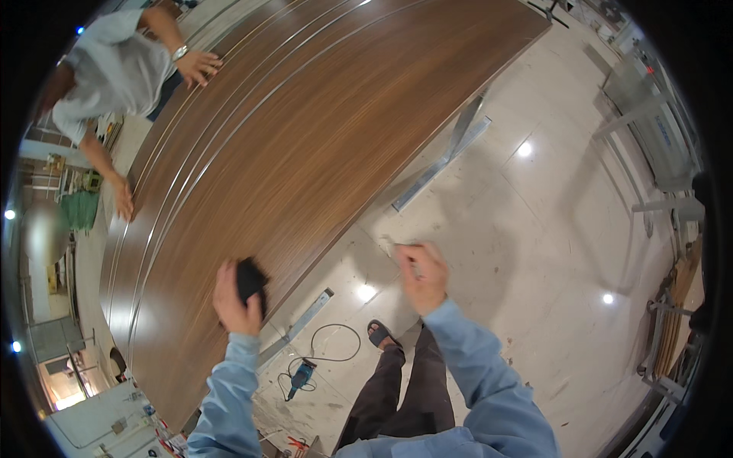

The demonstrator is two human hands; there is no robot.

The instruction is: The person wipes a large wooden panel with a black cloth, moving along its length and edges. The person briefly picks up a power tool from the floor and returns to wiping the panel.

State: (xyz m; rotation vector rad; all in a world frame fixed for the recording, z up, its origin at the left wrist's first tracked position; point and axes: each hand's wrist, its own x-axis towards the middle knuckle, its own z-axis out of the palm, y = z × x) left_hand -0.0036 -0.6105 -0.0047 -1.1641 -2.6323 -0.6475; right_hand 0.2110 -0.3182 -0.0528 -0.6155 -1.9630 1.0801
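Note:
My left hand [233, 299] is closed around a black pad or block [250, 284], blurred, at the near edge of a large brown wood-grain panel [321, 130]. Off the panel's edge, over the floor, my right hand [424, 276] has its fingers curled together; something thin and small may stick out at the fingertips, too blurred to name. Long, thin metallic strips [229, 126] run along the panel's far side. Across from me a person in a light shirt rests one hand [200, 67] and the other hand [122, 197] at the panel's far edge.
Metal stand legs [450, 153] show under the panel. A blue corded power tool [301, 375] lies on the tiled floor beside my sandalled foot [382, 333]. A grey machine [657, 137] stands at the right, with stacked boards [679, 309] nearby.

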